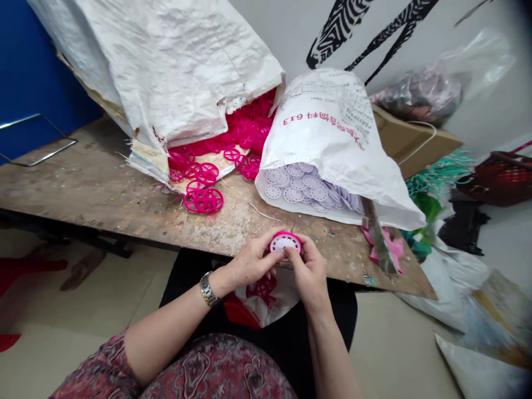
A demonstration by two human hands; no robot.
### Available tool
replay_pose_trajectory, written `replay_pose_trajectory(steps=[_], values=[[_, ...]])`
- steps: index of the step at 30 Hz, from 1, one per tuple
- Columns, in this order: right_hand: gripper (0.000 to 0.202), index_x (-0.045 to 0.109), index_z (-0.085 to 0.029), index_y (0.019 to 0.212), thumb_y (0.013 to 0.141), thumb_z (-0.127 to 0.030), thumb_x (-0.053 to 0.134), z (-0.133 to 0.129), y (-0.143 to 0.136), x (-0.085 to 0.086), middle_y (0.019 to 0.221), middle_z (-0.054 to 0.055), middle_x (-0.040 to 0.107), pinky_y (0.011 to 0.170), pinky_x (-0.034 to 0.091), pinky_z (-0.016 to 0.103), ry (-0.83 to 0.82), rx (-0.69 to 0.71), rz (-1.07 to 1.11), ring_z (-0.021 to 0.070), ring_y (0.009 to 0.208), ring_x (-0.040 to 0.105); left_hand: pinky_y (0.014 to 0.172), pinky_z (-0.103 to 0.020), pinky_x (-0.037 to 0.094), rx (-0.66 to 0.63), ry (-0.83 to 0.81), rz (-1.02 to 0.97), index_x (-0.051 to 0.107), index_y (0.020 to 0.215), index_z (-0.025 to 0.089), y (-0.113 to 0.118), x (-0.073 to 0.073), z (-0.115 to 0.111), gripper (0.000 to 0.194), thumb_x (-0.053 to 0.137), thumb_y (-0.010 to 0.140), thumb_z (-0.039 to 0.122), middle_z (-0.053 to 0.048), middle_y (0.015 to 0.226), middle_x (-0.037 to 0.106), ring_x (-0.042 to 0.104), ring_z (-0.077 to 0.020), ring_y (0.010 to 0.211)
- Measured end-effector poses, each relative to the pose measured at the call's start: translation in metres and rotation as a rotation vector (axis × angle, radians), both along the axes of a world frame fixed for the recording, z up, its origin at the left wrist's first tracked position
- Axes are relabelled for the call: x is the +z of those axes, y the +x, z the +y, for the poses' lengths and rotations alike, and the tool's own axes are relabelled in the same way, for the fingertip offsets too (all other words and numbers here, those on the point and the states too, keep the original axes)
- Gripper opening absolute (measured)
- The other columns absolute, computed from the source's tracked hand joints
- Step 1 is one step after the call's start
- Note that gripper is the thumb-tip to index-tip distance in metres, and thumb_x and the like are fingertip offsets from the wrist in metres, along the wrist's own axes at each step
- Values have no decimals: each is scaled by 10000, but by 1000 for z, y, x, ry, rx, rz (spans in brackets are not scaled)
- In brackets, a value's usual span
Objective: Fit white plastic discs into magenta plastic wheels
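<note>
The left hand (254,257) and the right hand (309,267) were partly curled, thumbs and fingers pinching a pink-rimmed lilac disc (286,241) between them at the near edge of the worktop (236,235). Beyond it, a printed white sack (324,127) lay with slotted lilac discs (305,184) showing in its mouth. To that sack's left, magenta spoked rings (204,200) spilled from a torn woven sack (174,72) onto the worktop.
</note>
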State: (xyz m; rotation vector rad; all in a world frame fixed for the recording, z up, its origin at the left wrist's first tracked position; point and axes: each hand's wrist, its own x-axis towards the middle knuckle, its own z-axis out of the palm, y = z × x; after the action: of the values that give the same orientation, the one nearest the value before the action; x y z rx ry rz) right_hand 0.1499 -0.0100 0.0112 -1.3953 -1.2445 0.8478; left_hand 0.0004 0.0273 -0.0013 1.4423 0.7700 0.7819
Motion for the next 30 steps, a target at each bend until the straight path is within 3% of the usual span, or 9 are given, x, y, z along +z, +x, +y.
replay_pose_trajectory(steps=[4, 8, 10, 11, 14, 18, 23, 26, 30], values=[[150, 636, -218, 966, 850, -309, 609, -3, -2, -2, 867, 20, 698, 732, 526, 294, 10, -38, 9, 192, 799, 646, 527, -241, 535, -24, 84, 91, 366, 1471, 256, -1, 3, -3, 570, 514, 920, 270, -53, 932, 681, 636, -134, 582], [168, 647, -223, 981, 854, -331, 629, -9, 5, 1, 881, 14, 714, 735, 522, 278, -11, 11, 6, 188, 802, 656, 901, -382, 523, -44, 435, 256, 426, 1437, 231, -14, 13, 4, 536, 550, 926, 335, -122, 1229, 639, 639, -247, 1036], [186, 655, -221, 995, 862, -348, 629, -16, 12, 3, 902, 18, 719, 749, 516, 279, -41, 61, -72, 194, 819, 659, 985, -415, 469, -35, 599, 347, 479, 1393, 217, -27, 19, 13, 493, 548, 931, 374, -125, 1240, 629, 589, -262, 1123], [191, 660, -220, 998, 869, -356, 624, -20, 16, 3, 911, 20, 720, 756, 513, 280, -62, 100, -131, 199, 827, 661, 1002, -424, 452, 2, 666, 400, 501, 1369, 209, -35, 21, 20, 473, 540, 934, 390, -123, 1221, 632, 572, -263, 1136], [192, 673, -235, 990, 899, -380, 585, -36, 28, -1, 913, 20, 723, 736, 507, 276, -140, 256, -341, 204, 824, 667, 1062, -476, 391, 271, 834, 598, 551, 1307, 183, -62, 27, 41, 437, 566, 916, 378, -142, 1274, 579, 499, -285, 1213], [179, 671, -270, 969, 923, -376, 535, -53, 43, -26, 879, 19, 727, 690, 518, 304, -215, 332, -588, 215, 781, 680, 1117, -544, 296, 492, 860, 944, 505, 1360, 175, -93, 24, 64, 509, 600, 884, 329, -173, 1410, 475, 348, -347, 1371], [248, 684, -246, 1082, 870, -336, 592, -58, 58, -60, 1028, 89, 741, 806, 560, 415, -138, 270, -745, 293, 949, 695, 1121, -606, 216, 510, 816, 1184, 433, 1421, 142, -111, 7, 79, 622, 610, 862, 350, -214, 1427, 452, 294, -401, 1400], [272, 685, -239, 1120, 876, -313, 592, -56, 56, -59, 1072, 100, 737, 836, 566, 429, -130, 289, -737, 296, 995, 691, 1122, -597, 208, 506, 844, 1172, 459, 1397, 136, -113, -2, 85, 586, 596, 863, 336, -199, 1355, 521, 345, -386, 1360], [265, 685, -265, 1136, 891, -312, 594, -52, 43, -43, 1109, 71, 733, 885, 554, 430, -164, 362, -637, 275, 1022, 687, 1145, -550, 213, 513, 883, 1076, 500, 1351, 118, -114, -4, 88, 538, 590, 863, 327, -178, 1308, 555, 397, -350, 1306]])
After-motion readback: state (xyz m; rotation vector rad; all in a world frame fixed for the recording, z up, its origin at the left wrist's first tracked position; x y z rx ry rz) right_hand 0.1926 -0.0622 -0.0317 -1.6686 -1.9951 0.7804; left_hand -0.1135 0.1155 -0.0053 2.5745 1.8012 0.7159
